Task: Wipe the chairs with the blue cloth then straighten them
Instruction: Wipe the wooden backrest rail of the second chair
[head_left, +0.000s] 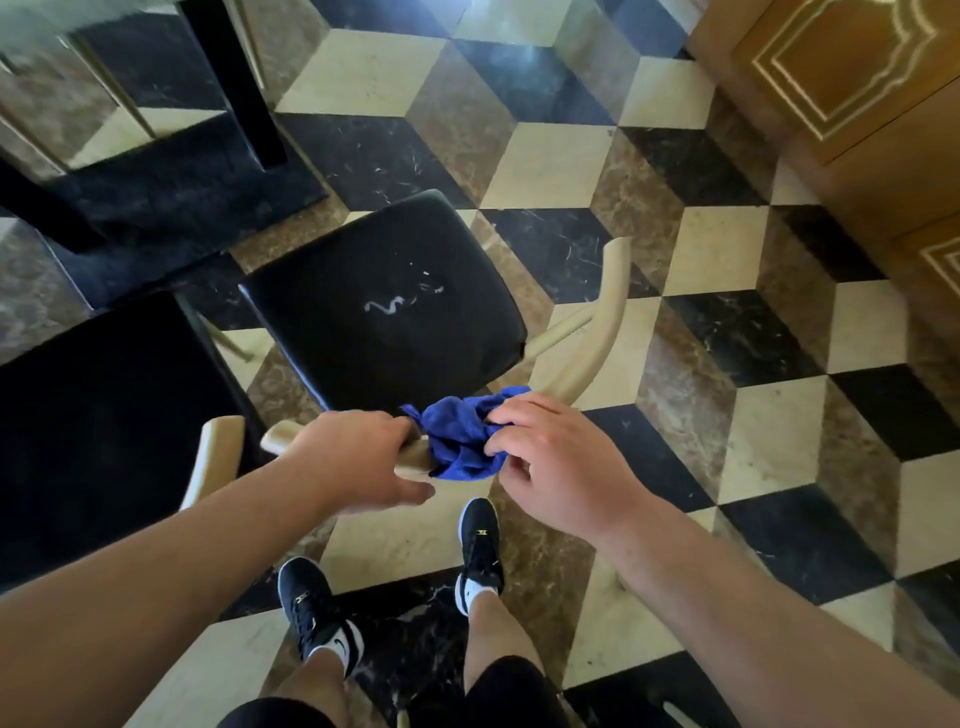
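A chair with a black padded seat (384, 306) and a curved pale wooden backrest (592, 343) stands in front of me, turned at an angle. White smears mark the seat's middle. My left hand (353, 462) grips the backrest's top rail. My right hand (550, 467) holds a crumpled blue cloth (462, 436) against the same rail, right beside the left hand. A second chair with a black seat (104, 426) and pale backrest end (218, 457) stands to the left.
A dark glass-topped table (62, 31) with a black leg (234, 83) and black base plate stands at the upper left. Wooden panelled doors (852, 93) fill the upper right. The floor is checkered marble. My feet in black shoes stand just behind the chair.
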